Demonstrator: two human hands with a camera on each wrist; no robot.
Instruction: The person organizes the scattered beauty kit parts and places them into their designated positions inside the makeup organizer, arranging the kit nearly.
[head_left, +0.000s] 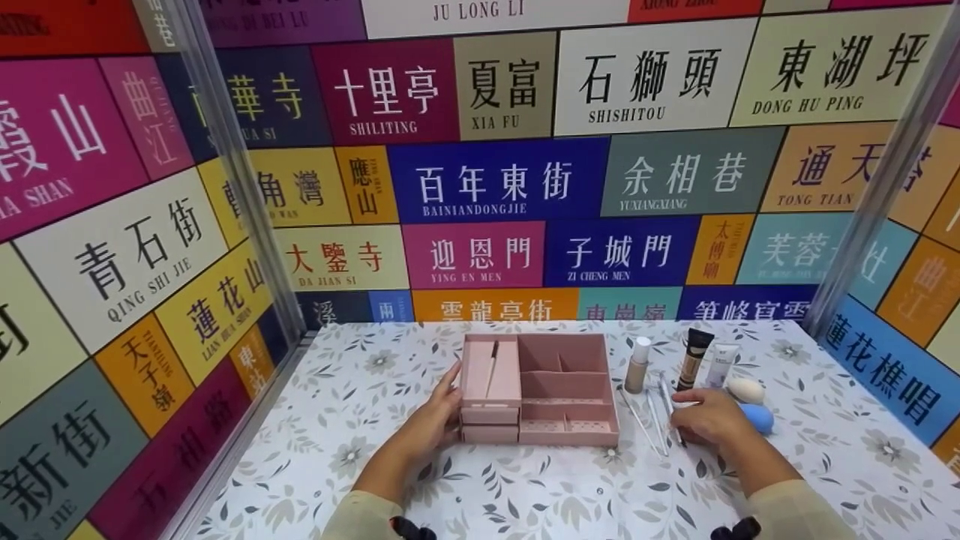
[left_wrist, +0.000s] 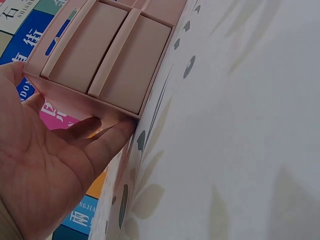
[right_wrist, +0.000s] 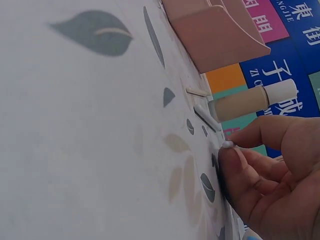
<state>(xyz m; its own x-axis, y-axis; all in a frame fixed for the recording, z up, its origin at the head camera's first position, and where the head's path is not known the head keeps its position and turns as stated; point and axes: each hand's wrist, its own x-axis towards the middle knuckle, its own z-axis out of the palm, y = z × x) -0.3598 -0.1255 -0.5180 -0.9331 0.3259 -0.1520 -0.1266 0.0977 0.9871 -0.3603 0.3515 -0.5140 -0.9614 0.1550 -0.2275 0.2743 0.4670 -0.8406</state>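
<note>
A pink desktop organizer [head_left: 568,439] stands on the table, with open compartments on its right and two small drawers [left_wrist: 132,62] on its left. My left hand [head_left: 439,416] rests against its left side, the fingers touching the side wall and the thumb near the upper front edge. On the organizer's flat top left lies a thin brush [head_left: 491,369]. To the right of the organizer, my right hand [head_left: 709,416] pinches a slim stick [right_wrist: 228,144] between thumb and forefinger; only its whitish end shows, so its kind is unclear. Several slim white sticks [head_left: 654,412] lie beside that hand.
Behind the sticks stands a foundation bottle [head_left: 637,367] with a white cap. Further right are a black-and-tan tube [head_left: 691,360], a pale tube [head_left: 721,366], a cream makeup sponge [head_left: 746,389] and a blue one [head_left: 757,418]. Sign-patterned walls border the floral-covered table [head_left: 525,495].
</note>
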